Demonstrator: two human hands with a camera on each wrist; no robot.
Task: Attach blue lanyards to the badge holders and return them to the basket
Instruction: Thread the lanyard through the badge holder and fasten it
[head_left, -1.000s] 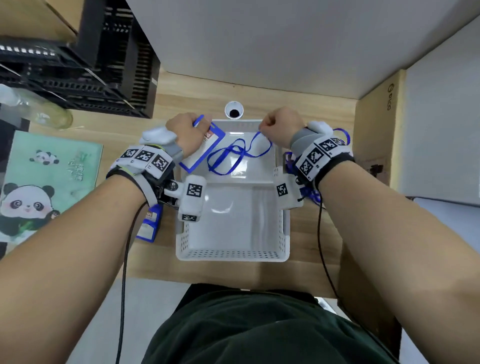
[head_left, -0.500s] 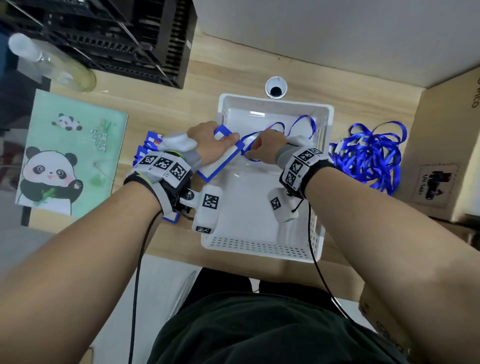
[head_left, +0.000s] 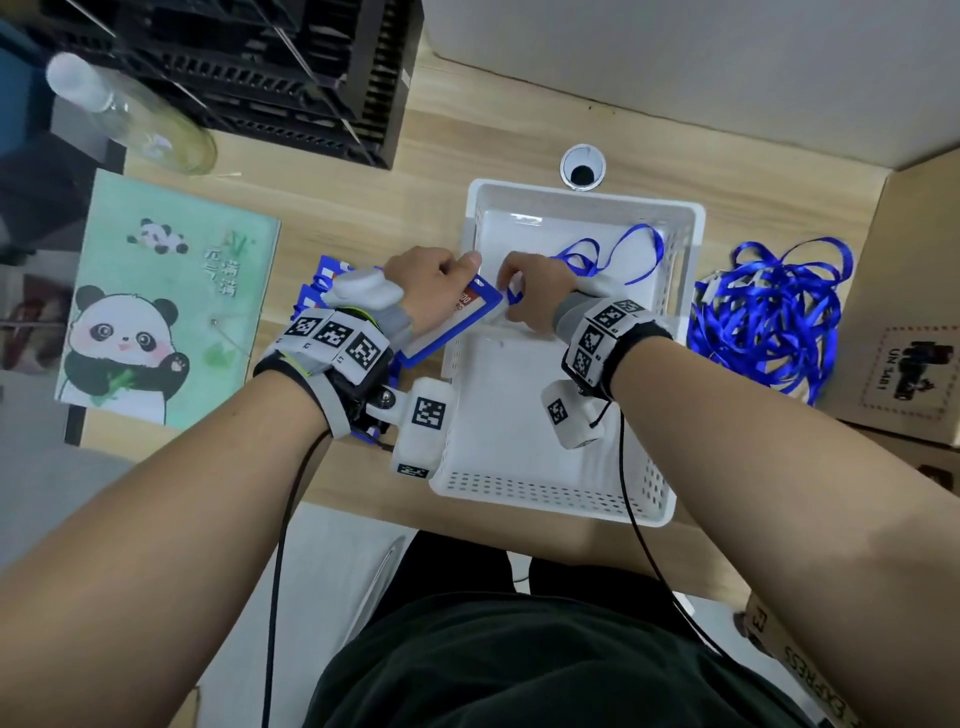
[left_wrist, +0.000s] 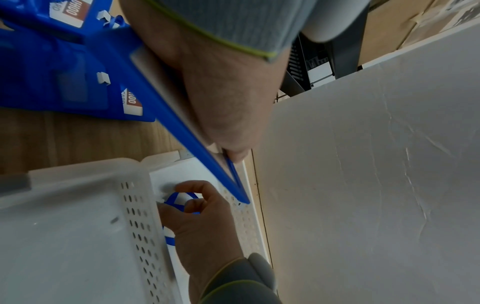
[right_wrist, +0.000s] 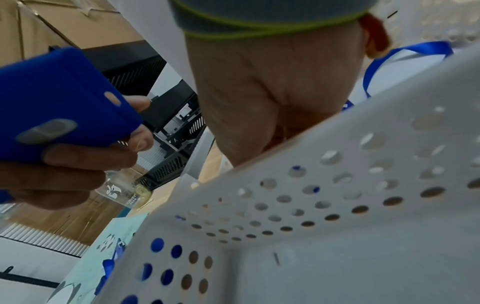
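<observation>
Over the white basket's (head_left: 693, 228) left rim, the left hand (head_left: 434, 291) grips a badge holder (head_left: 470, 317) while the right hand (head_left: 537, 296) pinches its blue lanyard (head_left: 597, 254); unstrung holders (left_wrist: 64, 86) and loose lanyards (head_left: 774, 317) remain, so most work seems left.

Clip end of blue lanyard (head_left: 605, 254) hidden inside right hand (head_left: 537, 296); whether clip meets badge holder (head_left: 457, 325) cannot be told. Lower part of holder covered by left hand (head_left: 431, 296) and wrist strap in head view. Print on holder's red label too small to read. Stack of spare holders (left_wrist: 64, 67) mostly hidden behind left wrist in head view, cut off by frame edge in left wrist view. Right wrist view blurred; basket wall (right_wrist: 337, 205) blocks right fingers.
</observation>
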